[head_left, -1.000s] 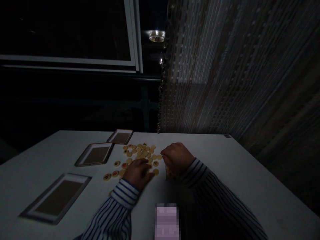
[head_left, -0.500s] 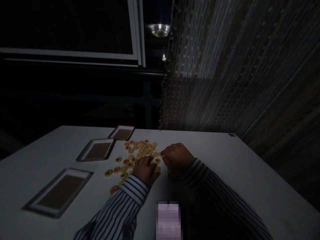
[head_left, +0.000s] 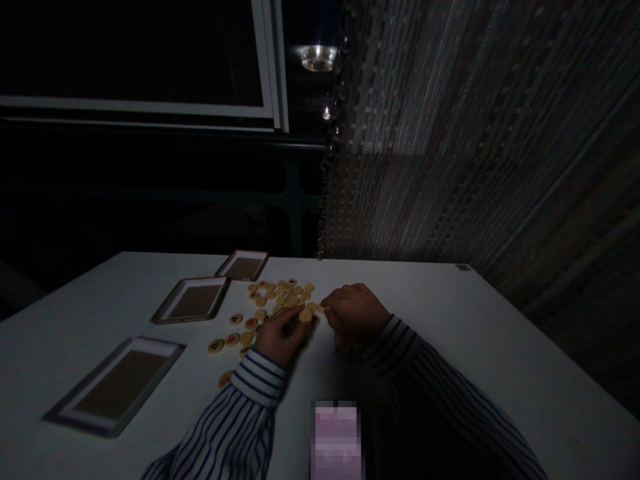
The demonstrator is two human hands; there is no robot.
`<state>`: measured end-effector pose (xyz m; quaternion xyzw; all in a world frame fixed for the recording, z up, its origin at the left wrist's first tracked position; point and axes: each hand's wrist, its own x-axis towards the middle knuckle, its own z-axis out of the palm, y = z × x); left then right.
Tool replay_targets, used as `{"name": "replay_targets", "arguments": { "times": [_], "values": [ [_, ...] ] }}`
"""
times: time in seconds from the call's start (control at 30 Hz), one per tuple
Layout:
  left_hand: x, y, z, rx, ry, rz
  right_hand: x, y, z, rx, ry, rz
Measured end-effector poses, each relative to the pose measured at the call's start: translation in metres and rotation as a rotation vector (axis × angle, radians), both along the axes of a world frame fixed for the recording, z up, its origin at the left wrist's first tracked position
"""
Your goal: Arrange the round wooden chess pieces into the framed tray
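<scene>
Round wooden xiangqi pieces (head_left: 246,338) lie scattered across the white table, some with red or black characters and several plain side up. My left hand (head_left: 279,335) is closed over the near side of this spread, pinching one plain-faced xiangqi piece (head_left: 305,315) between thumb and fingers. To its right, my right hand (head_left: 356,316) is curled with its fingertips facing left. The edge of another pale piece (head_left: 322,309) shows at those fingertips. What lies under the right palm is dark and mostly hidden.
Three shallow rectangular trays or lids stand at the left: a near one (head_left: 173,353), a middle one (head_left: 160,315) and a far one (head_left: 263,263). A blurred-out phone-like object (head_left: 336,440) is at the near edge. A string curtain (head_left: 400,200) hangs behind the white table (head_left: 450,333).
My left hand has gone from spread low over the pieces to pinching one raised piece, its face now turned toward me. The right hand stays nearly still.
</scene>
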<state>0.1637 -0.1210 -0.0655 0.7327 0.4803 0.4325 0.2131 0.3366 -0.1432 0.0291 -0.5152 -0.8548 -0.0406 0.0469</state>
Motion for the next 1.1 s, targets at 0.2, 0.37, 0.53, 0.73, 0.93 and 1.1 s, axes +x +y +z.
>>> {"name": "replay_targets", "arguments": {
  "times": [0.2, 0.37, 0.53, 0.73, 0.93, 1.1],
  "values": [
    [0.005, -0.005, 0.002, -0.133, -0.157, 0.029, -0.001, 0.001, -0.001, -0.01, -0.013, 0.001],
    [0.004, -0.006, 0.012, -0.214, -0.306, -0.007, -0.001, 0.001, -0.003, 0.013, -0.01, 0.006],
    [0.004, -0.008, 0.019, -0.354, -0.43, -0.035, -0.001, 0.0, -0.003, 0.025, 0.01, 0.01],
    [0.006, -0.007, 0.016, -0.501, -0.591, -0.08, -0.002, 0.001, -0.004, 0.032, -0.007, 0.034],
    [0.006, -0.008, 0.018, -0.52, -0.632, -0.106, -0.006, 0.001, -0.009, 0.078, 0.039, 0.082],
    [0.005, -0.008, 0.018, -0.507, -0.616, -0.123, -0.012, 0.001, -0.015, 0.092, 0.085, 0.122]
  ]
}}
